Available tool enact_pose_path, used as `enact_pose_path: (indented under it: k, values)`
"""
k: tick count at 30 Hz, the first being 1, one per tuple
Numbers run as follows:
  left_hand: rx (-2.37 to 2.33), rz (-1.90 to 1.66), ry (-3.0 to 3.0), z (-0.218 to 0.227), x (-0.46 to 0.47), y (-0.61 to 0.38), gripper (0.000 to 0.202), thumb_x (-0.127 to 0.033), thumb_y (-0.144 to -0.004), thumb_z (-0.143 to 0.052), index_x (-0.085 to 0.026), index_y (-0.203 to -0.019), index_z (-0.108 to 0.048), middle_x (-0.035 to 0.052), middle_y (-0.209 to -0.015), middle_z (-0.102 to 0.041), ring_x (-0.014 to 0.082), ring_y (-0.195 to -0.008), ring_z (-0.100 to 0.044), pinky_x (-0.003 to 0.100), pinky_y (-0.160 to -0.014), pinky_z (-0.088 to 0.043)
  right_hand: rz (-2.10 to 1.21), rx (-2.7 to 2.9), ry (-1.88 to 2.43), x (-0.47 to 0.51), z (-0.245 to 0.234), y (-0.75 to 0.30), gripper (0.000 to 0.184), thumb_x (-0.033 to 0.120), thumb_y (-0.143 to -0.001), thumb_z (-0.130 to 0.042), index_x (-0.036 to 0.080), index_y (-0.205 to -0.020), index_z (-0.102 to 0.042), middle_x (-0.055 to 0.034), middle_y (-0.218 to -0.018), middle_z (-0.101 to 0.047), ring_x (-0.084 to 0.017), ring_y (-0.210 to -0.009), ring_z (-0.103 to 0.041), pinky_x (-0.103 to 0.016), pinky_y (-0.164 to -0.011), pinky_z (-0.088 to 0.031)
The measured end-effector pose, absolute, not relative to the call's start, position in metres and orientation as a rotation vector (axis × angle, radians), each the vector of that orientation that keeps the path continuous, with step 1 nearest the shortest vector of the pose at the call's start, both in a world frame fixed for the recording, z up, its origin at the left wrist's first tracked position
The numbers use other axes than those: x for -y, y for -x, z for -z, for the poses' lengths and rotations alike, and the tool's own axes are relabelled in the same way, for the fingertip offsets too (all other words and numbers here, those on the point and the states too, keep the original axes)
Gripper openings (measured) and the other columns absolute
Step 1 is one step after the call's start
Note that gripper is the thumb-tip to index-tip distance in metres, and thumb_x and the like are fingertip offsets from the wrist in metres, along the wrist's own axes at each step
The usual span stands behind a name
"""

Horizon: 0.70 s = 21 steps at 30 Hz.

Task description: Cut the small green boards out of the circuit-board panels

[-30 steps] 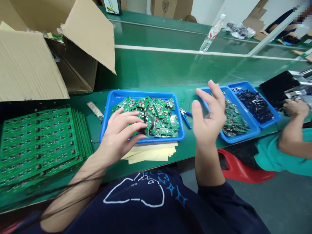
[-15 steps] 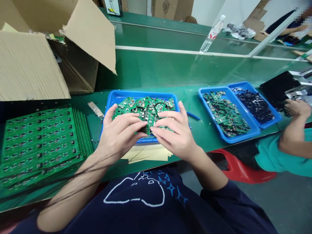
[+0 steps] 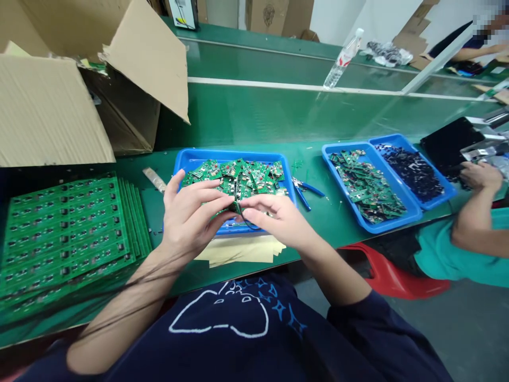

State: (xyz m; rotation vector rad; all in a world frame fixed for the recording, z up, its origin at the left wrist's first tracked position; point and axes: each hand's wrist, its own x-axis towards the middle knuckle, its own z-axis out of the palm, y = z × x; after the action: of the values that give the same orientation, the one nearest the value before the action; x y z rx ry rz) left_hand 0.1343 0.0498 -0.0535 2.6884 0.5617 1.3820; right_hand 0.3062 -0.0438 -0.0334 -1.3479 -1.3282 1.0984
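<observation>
Over the front part of a blue tray (image 3: 234,154) heaped with small green circuit boards (image 3: 210,168), my two hands meet. My left hand (image 3: 191,212) is closed in a pinch on a small circuit board (image 3: 237,207), seen nearly edge-on. From the right, the fingertips of my right hand (image 3: 280,217) close on the same board's edge. A thin black wire (image 3: 247,222) curves out from the board and passes below the right fingers. How it joins the board is hidden by the fingertips.
Blue-handled cutters (image 3: 304,192) lie right of the tray. Stacked green panels (image 3: 66,228) and an open carton (image 3: 51,111) are at left. Two more blue trays (image 3: 397,217) stand at right, near a co-worker's hand (image 3: 482,175). Yellow paper (image 3: 238,250) lies in front.
The right fingers have come together and moved in against the board, uncovering more of the cutters. The black wire has swung from above the fingers to below them. The left hand has barely shifted.
</observation>
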Motion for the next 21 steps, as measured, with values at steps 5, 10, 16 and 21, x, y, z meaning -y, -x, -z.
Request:
enact_pose_path:
  k: [5,10,16,21]
  values:
    - [-0.573,-1.356,-2.658,0.055,-0.049,-0.133,0.023,-0.035,-0.068,-0.071,-0.034,-0.090,-0.062,-0.0030,-0.082,-0.068,0.0218,-0.089,-0.064,0.050,-0.104,-0.029,-1.306,0.997,1.165,0.040,0.048,-0.298,0.020,0.034,-0.071,-0.067,0.017,-0.081,-0.064,0.0014,-0.065,-0.065,-0.012,-0.066,-0.062,-0.030,-0.070,-0.049]
    - [-0.569,-1.389,-2.561,0.054,-0.045,-0.134,0.029,-0.036,-0.068,-0.071,-0.034,-0.095,-0.060,-0.0023,-0.083,-0.068,0.0219,-0.088,-0.065,0.049,-0.102,-0.031,-1.419,0.799,1.012,0.037,0.054,-0.294,0.017,0.032,-0.066,-0.071,0.018,-0.072,-0.064,0.0043,-0.058,-0.063,-0.008,-0.057,-0.058,-0.026,-0.065,-0.047]
    - [-0.590,-1.390,-2.518,0.057,-0.044,-0.134,0.028,-0.034,-0.070,-0.070,-0.034,-0.096,-0.060,-0.0026,-0.082,-0.067,0.0206,-0.085,-0.066,0.048,-0.101,-0.033,-1.532,0.648,0.980,0.033,0.059,-0.288,0.023,0.033,-0.060,-0.074,0.018,-0.073,-0.064,0.0060,-0.053,-0.059,-0.008,-0.053,-0.056,-0.028,-0.067,-0.047]
    - [-0.518,-1.347,-2.526,0.065,-0.044,-0.135,0.024,-0.029,-0.073,-0.067,-0.032,-0.096,-0.061,-0.0023,-0.087,-0.068,0.0180,-0.086,-0.066,0.046,-0.102,-0.034,-1.224,0.801,1.098,0.038,0.061,-0.279,0.011,0.027,-0.065,-0.067,0.019,-0.071,-0.063,0.0035,-0.058,-0.061,-0.010,-0.056,-0.056,-0.028,-0.064,-0.048]
